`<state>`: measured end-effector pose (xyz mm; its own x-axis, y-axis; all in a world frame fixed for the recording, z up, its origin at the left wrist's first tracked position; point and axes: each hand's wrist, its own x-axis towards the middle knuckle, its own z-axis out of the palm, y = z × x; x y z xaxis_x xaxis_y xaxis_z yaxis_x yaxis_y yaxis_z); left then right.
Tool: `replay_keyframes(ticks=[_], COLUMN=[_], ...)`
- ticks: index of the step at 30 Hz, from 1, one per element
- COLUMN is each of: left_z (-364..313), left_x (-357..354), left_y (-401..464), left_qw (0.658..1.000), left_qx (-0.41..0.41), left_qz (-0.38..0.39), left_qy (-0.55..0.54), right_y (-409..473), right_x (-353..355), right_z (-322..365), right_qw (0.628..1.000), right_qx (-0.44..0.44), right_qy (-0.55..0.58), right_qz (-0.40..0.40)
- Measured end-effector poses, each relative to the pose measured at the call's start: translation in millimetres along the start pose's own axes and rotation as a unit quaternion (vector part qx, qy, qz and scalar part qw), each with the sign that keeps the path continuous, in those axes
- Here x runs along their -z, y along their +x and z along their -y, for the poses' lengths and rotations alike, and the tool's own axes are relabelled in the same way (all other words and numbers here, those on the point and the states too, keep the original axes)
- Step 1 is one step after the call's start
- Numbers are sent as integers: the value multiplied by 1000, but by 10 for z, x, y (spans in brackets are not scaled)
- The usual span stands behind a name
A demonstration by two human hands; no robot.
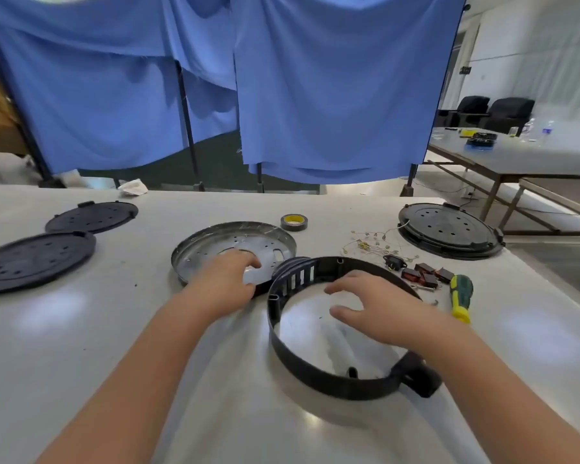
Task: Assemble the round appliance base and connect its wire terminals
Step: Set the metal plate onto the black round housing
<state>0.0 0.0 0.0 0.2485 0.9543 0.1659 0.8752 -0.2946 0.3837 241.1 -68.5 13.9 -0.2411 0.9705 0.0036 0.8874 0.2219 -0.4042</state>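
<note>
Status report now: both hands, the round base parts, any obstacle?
Left hand curled on metal pan. Right hand open above black ring, holding nothing. Wires loose, unconnected. Screwdriver beside ring, nothing blocking.

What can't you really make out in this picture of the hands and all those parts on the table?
Head view only:
- Left hand covers the middle of the metal pan; whether its fingers grip anything is hidden.
- Right hand is motion-blurred above the black ring; contact is unclear.
- Wire terminals are too small to count.
- The small red-and-black parts are too small to identify.
</note>
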Motion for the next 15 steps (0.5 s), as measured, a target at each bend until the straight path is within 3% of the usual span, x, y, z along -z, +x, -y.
replay_keyframes(ticks=[5,10,15], left_z=[83,200,309], left_x=[-266,-343,-298], left_y=[7,9,-10], left_qw=[994,990,988], left_qx=[4,-7,-11], left_qz=[-2,-65,-131], left_qy=[108,128,83], right_y=[118,162,115], right_x=[-125,-144,-186], right_z=[-39,-54,-72], right_qw=[986,987,991], right_qx=[-32,-36,-27], right_qy=[-92,-101,-92], right_qz=[133,120,94])
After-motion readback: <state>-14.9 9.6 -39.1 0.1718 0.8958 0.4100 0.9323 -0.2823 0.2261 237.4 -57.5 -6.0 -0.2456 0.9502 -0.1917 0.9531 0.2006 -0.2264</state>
